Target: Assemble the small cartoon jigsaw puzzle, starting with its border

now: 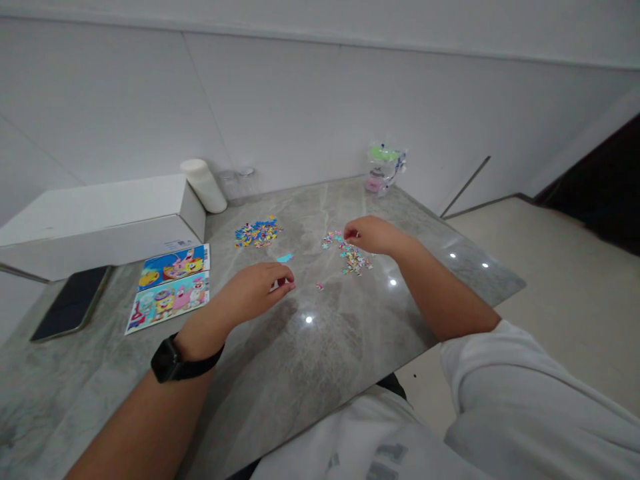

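My right hand (pixel 373 235) reaches over the far side of a loose pile of pastel jigsaw puzzle pieces (pixel 356 261). Its fingers are curled down together at the pile; whatever they pinch is hidden. My left hand (pixel 257 288), with a black watch on the wrist, hovers low over the table with thumb and fingertips close together. A pale patch shows between them, too small to name. Just beyond its fingers lies a light blue piece or small joined patch (pixel 285 258). One lone pink puzzle piece (pixel 320 287) rests between my hands.
A second pile of blue and yellow puzzle pieces (pixel 257 232) lies farther back. At left are two cartoon picture cards (pixel 173 290), a phone (pixel 73 303), a white box (pixel 100 217), a white roll (pixel 204 185) and glasses (pixel 246 183). A plastic bag (pixel 384 170) stands by the wall.
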The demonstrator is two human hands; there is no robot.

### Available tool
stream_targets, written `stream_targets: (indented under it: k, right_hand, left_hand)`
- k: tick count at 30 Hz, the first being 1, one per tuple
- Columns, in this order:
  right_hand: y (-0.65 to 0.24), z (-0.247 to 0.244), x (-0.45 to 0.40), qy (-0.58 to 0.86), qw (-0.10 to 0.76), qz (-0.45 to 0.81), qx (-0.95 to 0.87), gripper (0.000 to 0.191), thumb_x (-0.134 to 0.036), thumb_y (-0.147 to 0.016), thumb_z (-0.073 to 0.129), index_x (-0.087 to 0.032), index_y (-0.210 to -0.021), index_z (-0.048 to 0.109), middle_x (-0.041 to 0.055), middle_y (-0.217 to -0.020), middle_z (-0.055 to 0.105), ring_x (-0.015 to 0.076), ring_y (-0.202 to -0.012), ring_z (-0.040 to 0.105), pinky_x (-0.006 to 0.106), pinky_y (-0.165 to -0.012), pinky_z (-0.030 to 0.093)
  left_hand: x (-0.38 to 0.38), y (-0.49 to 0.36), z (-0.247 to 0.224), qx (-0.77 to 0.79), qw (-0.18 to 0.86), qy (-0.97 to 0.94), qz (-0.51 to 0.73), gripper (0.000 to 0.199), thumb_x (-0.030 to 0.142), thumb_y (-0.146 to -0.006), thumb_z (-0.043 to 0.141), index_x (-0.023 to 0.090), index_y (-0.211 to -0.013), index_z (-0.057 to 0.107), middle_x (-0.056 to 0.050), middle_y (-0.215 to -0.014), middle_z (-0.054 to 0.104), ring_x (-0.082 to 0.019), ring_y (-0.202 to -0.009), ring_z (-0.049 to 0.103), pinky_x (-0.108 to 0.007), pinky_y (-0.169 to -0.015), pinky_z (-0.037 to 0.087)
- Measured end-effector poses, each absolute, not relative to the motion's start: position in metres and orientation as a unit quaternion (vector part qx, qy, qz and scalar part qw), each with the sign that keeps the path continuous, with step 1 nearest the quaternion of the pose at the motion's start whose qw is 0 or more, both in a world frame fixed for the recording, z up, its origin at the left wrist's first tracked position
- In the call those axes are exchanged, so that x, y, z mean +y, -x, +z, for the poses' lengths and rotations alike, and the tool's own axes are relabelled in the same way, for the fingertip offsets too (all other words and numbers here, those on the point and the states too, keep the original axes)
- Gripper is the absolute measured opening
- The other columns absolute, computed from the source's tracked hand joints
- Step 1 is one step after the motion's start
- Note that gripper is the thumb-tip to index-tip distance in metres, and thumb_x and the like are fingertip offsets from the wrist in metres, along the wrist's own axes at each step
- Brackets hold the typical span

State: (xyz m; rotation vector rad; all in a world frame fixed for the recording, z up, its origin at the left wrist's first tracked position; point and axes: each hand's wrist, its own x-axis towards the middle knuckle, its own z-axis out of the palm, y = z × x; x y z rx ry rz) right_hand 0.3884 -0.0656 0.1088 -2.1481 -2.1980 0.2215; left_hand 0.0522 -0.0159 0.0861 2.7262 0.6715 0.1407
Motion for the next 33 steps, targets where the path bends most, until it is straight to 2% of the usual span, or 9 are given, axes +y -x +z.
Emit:
stream_targets:
  k: [2, 5, 12, 19, 26, 33]
  right_hand:
    - [-0.405, 0.083, -0.071, 0.714, -0.001, 0.098, -0.693, 0.021, -0.019, -0.093, 0.067, -0.022, -0.108, 0.082, 0.0073, -0.11, 0.082, 0.0218, -0.098, 0.073, 0.029, -0.08, 0.047]
    - [-0.418, 0.059, -0.081, 0.724, 0.01, 0.128, -0.678, 0.018, -0.025, -0.096, 0.068, -0.021, -0.107, 0.081, 0.006, -0.107, 0.082, 0.0198, -0.095, 0.073, 0.027, -0.08, 0.047]
    - [-0.405, 0.035, -0.084, 0.733, 0.026, 0.103, -0.672, 0.022, -0.038, -0.098, 0.07, -0.019, -0.102, 0.081, 0.0107, -0.11, 0.078, 0.0213, -0.101, 0.07, 0.028, -0.085, 0.047]
    - [-0.403, 0.027, -0.083, 0.739, 0.034, 0.107, -0.664, 0.015, -0.027, -0.096, 0.068, -0.02, -0.103, 0.08, 0.0101, -0.112, 0.076, 0.0203, -0.105, 0.069, 0.027, -0.09, 0.047]
    - [-0.407, 0.027, -0.083, 0.733, 0.038, 0.114, -0.669, 0.015, -0.029, -0.094, 0.068, -0.02, -0.099, 0.079, 0.0104, -0.109, 0.077, 0.0214, -0.104, 0.069, 0.028, -0.092, 0.048]
    - [-0.415, 0.029, -0.082, 0.726, 0.06, 0.123, -0.674, 0.016, -0.017, -0.092, 0.063, -0.02, -0.099, 0.078, 0.0074, -0.103, 0.079, 0.0188, -0.091, 0.07, 0.028, -0.083, 0.048]
  left_hand:
    - [-0.015, -0.053, 0.086, 0.232, 0.172, -0.956, 0.052, 0.029, 0.041, -0.104, 0.052, 0.022, -0.106, 0.074, -0.006, -0.098, 0.076, -0.022, -0.088, 0.068, -0.035, -0.081, 0.049]
    - [-0.011, -0.054, 0.085, 0.237, 0.173, -0.954, 0.058, 0.03, 0.041, -0.103, 0.051, 0.022, -0.104, 0.074, -0.006, -0.097, 0.076, -0.022, -0.086, 0.068, -0.034, -0.08, 0.049]
    - [0.005, -0.044, 0.084, 0.263, 0.174, -0.947, 0.067, 0.031, 0.043, -0.102, 0.051, 0.023, -0.104, 0.075, -0.005, -0.097, 0.076, -0.02, -0.085, 0.067, -0.033, -0.078, 0.049]
    - [0.01, -0.029, 0.095, 0.286, 0.16, -0.939, 0.102, 0.034, 0.049, -0.101, 0.053, 0.024, -0.106, 0.076, -0.005, -0.099, 0.076, -0.02, -0.085, 0.067, -0.032, -0.079, 0.05]
    - [0.014, -0.013, 0.115, 0.32, 0.135, -0.928, 0.136, 0.037, 0.051, -0.101, 0.052, 0.023, -0.106, 0.076, -0.005, -0.099, 0.077, -0.019, -0.083, 0.067, -0.031, -0.076, 0.049]
    - [0.011, 0.001, 0.138, 0.349, 0.138, -0.908, 0.186, 0.039, 0.051, -0.099, 0.052, 0.022, -0.104, 0.077, -0.005, -0.094, 0.076, -0.019, -0.08, 0.066, -0.03, -0.075, 0.049]
